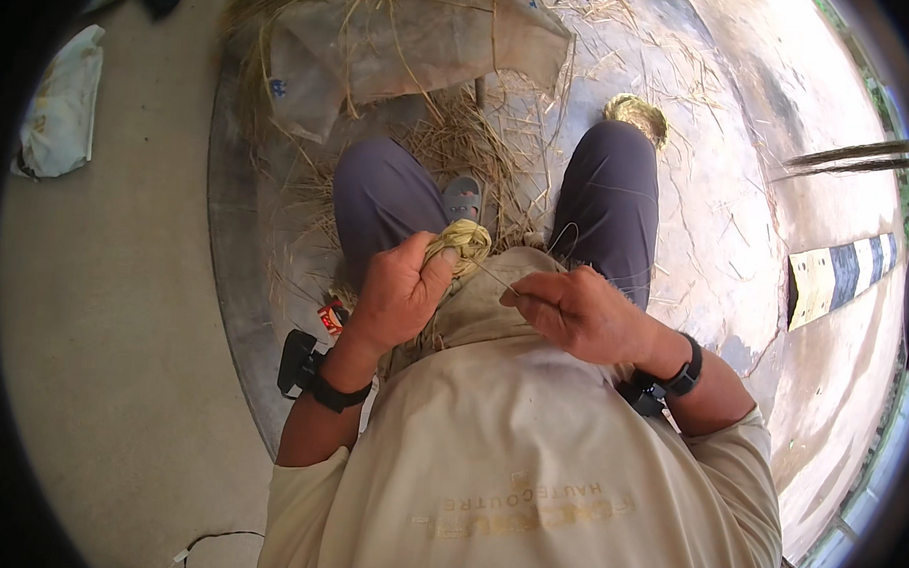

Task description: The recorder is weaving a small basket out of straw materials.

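My left hand (pixel 402 287) is closed round a small braided straw coil (pixel 465 242), yellow-green, held in front of my lap. A thin strand (pixel 490 275) runs from the coil across to my right hand (pixel 582 310), whose thumb and fingers pinch it. Whether that strand is straw, thread or wire I cannot tell. A fine loop (pixel 568 235) curves up above my right hand. Another coiled straw piece (pixel 636 118) lies on the ground just beyond my right knee.
Loose straw (pixel 450 134) litters the ground between and beyond my legs. Ahead lies a translucent plastic sheet (pixel 412 57) with straw over it. A red packet (pixel 332 317) is beside my left forearm. A white sack (pixel 65 105) lies far left; a striped block (pixel 843 278) is at right.
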